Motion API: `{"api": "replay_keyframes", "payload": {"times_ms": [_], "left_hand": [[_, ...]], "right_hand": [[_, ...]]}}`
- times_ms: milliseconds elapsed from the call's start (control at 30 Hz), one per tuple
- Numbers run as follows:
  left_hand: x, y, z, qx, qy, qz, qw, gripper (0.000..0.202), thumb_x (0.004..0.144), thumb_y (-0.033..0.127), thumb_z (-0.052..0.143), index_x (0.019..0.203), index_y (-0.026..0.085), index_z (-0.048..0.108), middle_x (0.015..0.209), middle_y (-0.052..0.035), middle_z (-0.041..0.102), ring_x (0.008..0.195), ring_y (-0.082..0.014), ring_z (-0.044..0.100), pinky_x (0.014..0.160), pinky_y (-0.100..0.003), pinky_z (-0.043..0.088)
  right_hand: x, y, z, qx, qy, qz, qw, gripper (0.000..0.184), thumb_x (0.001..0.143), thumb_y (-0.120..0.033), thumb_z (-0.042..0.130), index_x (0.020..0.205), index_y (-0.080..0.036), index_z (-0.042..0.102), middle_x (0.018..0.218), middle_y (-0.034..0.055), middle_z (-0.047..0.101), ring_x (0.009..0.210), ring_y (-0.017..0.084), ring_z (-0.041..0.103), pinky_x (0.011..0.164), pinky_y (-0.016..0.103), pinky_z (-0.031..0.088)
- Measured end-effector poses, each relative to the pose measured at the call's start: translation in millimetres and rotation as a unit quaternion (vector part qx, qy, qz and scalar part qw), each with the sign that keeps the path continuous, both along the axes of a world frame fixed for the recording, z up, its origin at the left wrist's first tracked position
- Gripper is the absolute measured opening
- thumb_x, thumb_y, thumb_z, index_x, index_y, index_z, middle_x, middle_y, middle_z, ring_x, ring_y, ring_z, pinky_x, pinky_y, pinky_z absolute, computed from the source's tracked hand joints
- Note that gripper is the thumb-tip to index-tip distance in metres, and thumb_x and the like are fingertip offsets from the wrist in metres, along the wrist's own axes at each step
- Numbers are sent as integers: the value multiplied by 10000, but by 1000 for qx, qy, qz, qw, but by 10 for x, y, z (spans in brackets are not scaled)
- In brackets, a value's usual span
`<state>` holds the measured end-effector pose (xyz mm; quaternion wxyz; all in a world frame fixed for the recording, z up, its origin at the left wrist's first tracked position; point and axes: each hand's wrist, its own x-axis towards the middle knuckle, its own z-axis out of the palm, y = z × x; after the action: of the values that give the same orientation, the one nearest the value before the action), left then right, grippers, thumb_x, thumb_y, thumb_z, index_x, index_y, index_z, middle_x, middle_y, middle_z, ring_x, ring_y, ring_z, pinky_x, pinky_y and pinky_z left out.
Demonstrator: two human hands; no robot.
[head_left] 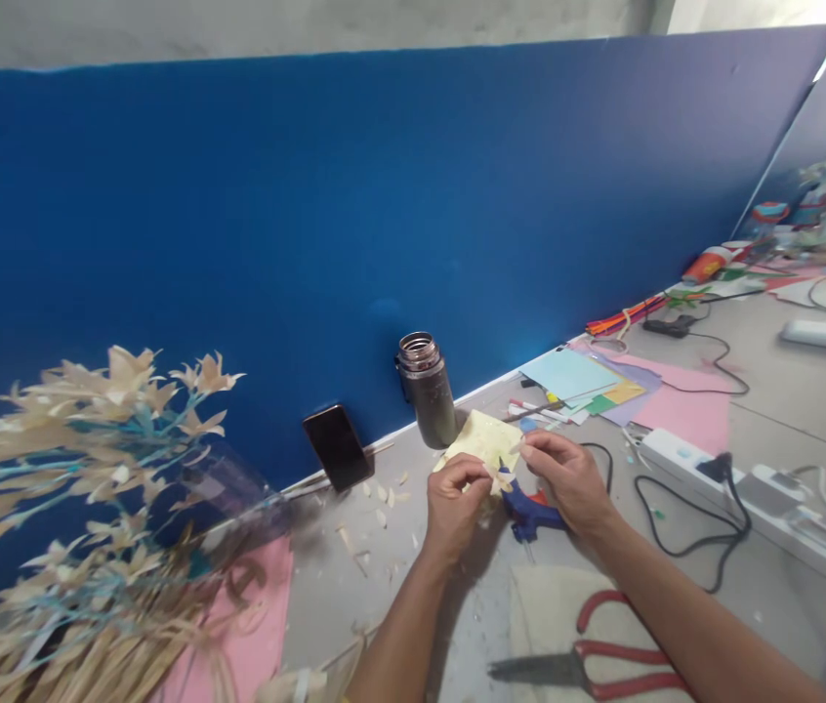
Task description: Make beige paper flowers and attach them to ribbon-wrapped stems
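Observation:
My left hand point(459, 496) is closed in a pinch on a small cream flower point(504, 479), whose petals stick out to the right of the fingertips. Beside it, my right hand point(568, 476) pinches a small pale petal point(520, 443), partly hidden by the fingers. A blue glue gun point(530, 516) with an orange trigger lies just beneath the hands. Behind them is a pale yellow sheet point(486, 437). Red-handled scissors point(580, 666) rest nearer me on a cream cloth-like sheet point(541, 596), partly covered by my right forearm.
An open thermos flask point(431, 395) and a phone point(338, 447) stand against the blue partition point(273, 225). Cream flowers on blue stems point(120, 459) fill the left. Loose petals point(382, 496) dot the table. A power strip point(750, 503) with cables and coloured paper point(574, 376) lie right.

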<state>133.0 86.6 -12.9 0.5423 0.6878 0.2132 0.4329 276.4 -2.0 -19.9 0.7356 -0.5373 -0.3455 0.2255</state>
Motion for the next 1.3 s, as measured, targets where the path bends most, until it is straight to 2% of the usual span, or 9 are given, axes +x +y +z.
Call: {"api": "replay_keyframes", "payload": {"times_ms": [133,300,400,667,900,1133,1300], "left_hand": [[5,-5,1,-5,3,2,1000,113,686,123,643,624,182,716,707,-36,673,706,-175,613,716,-300,471],[-20,-2,17,-11,32,8,999,84,682,128,670,636,176,721,683,-29,691,679,-172,608,690,-288,458],[-32,0,21,-11,46,7,999,87,689,119,672,647,176,724,652,-17,685,655,-166,602,672,-280,451],[-32,-1,64,53,-7,-25,998,149,729,91,663,638,189,729,679,-28,676,689,-166,619,693,-285,470],[-88,6,201,125,-24,-74,989,114,804,143,694,739,205,765,733,-50,692,720,-175,629,691,-296,488],[-142,-47,400,205,-29,-51,977,138,864,191,679,752,210,758,730,-60,713,729,-179,641,706,-314,499],[-169,-124,540,246,-24,-51,968,152,877,176,656,753,210,736,712,-55,713,722,-185,640,712,-321,495]], "right_hand": [[-7,-12,15,11,-26,27,999,197,773,-367,748,698,-198,678,775,15,627,735,171,559,681,280,452],[-55,-29,28,-9,-3,79,997,212,771,-388,745,697,-203,673,740,9,591,662,157,512,582,271,416],[-63,-24,24,-16,0,81,997,207,766,-378,746,694,-198,672,735,7,589,670,155,507,595,269,415],[-70,-32,22,-15,-27,84,996,188,786,-376,736,711,-209,692,776,30,623,732,187,552,675,308,458],[-86,-69,110,25,-61,74,995,211,780,-389,743,697,-204,686,786,38,633,744,188,591,710,308,481],[-75,-146,159,88,-105,82,987,140,845,-293,701,729,-215,704,784,38,627,764,186,583,701,289,474],[-88,-190,205,104,-110,84,985,127,851,-300,703,752,-224,723,780,48,624,727,188,580,644,289,466]]}}
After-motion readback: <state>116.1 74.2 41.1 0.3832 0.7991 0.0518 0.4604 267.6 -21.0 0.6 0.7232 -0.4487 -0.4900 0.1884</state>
